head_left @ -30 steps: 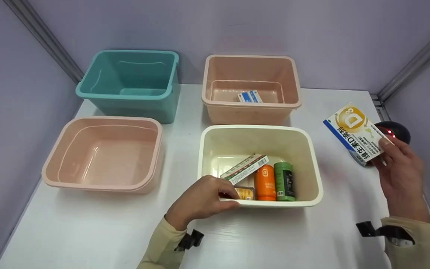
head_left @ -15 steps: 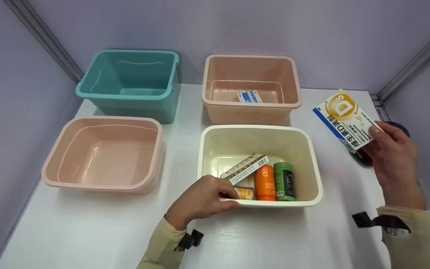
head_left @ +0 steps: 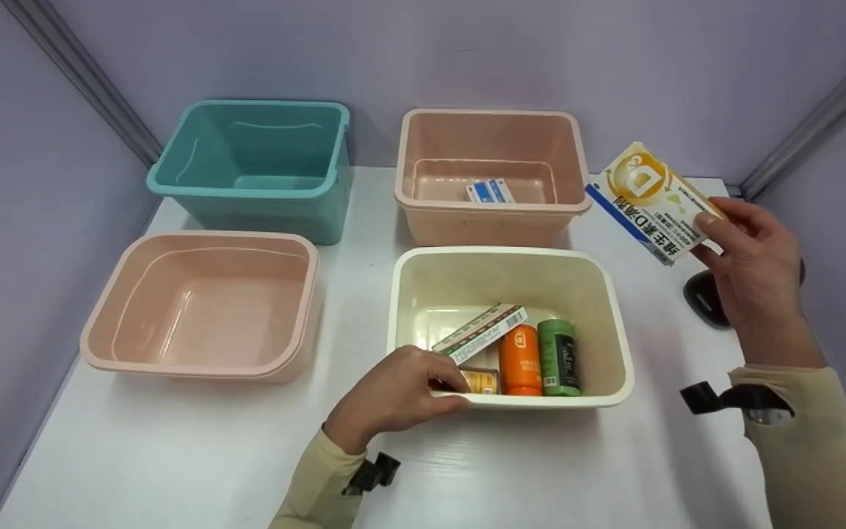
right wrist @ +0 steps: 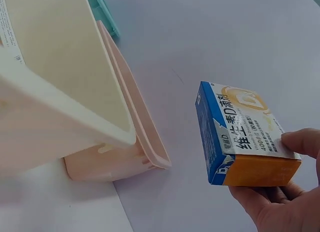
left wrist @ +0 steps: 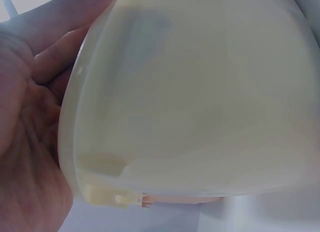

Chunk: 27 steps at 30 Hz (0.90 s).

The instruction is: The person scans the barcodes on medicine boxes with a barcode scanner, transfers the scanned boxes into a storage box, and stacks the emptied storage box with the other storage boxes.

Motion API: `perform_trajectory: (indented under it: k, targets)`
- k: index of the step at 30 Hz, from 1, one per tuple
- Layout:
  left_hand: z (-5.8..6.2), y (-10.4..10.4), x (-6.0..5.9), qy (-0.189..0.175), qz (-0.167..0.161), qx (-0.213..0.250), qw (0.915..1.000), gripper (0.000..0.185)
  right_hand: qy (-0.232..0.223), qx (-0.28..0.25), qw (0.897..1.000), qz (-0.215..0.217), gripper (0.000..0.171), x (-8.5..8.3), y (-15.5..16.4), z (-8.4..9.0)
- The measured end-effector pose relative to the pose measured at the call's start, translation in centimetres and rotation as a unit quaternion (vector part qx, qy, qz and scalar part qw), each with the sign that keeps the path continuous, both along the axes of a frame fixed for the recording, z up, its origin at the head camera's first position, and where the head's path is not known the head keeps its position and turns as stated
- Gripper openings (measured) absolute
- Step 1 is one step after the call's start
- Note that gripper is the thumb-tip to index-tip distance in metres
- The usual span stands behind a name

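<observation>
A white, yellow and blue vitamin D drops box (head_left: 654, 198) is pinched by my right hand (head_left: 757, 268) at one end, raised above the table to the right of the bins. In the right wrist view the thumb lies on the box's (right wrist: 245, 127) printed face, fingers beneath. My left hand (head_left: 401, 393) grips the front rim of the cream bin (head_left: 511, 253). Inside that bin lie an orange bottle (head_left: 520, 360), a green bottle (head_left: 558, 358), a long slim carton (head_left: 483, 332) and a yellow box (head_left: 483, 381), partly hidden by the left hand.
Behind the cream bin stands a pink bin (head_left: 493, 228) with a small blue-and-white box (head_left: 490, 191) inside. A teal bin (head_left: 269, 213) and a wide pink basin (head_left: 203, 367) are at left. A black device (head_left: 706, 297) sits partly behind the right hand.
My right hand has carried the vitamin D drops box up and to the left, away from the black device. The left hand has stayed on the cream bin's rim.
</observation>
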State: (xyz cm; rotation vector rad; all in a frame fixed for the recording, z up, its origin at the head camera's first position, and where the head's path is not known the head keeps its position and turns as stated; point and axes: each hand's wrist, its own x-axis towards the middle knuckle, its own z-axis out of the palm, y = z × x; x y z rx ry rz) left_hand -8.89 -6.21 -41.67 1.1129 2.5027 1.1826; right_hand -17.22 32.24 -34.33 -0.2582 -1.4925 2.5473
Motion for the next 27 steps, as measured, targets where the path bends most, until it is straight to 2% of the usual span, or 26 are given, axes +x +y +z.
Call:
perform_trajectory:
  k: [9, 15, 20, 22, 27]
  targets:
    - [0.1, 0.0, 0.0, -0.007, -0.001, -0.003, 1.0000, 0.008, 0.009, 0.044, 0.999, 0.016, 0.039, -1.8, -1.7, 1.5]
    - [0.2, -0.1, 0.0, 0.002, -0.003, -0.006, 1.0000, 0.008, -0.001, 0.078, 0.997, 0.028, 0.044, -2.6, -2.5, 1.8]
    - [0.1, -0.1, 0.0, 0.018, -0.005, -0.007, 0.9998, 0.008, 0.005, 0.075, 0.996, 0.039, 0.043, -3.3, -3.2, 1.9]
    - [0.1, -0.1, 0.0, 0.016, -0.005, -0.008, 0.9998, 0.008, 0.002, 0.070, 0.997, 0.042, 0.045, -3.5, -3.3, 1.9]
    - [0.0, -0.2, 0.0, 0.011, -0.002, -0.011, 0.9999, 0.008, 0.006, 0.100, 0.994, 0.045, 0.047, -4.1, -3.7, 1.9]
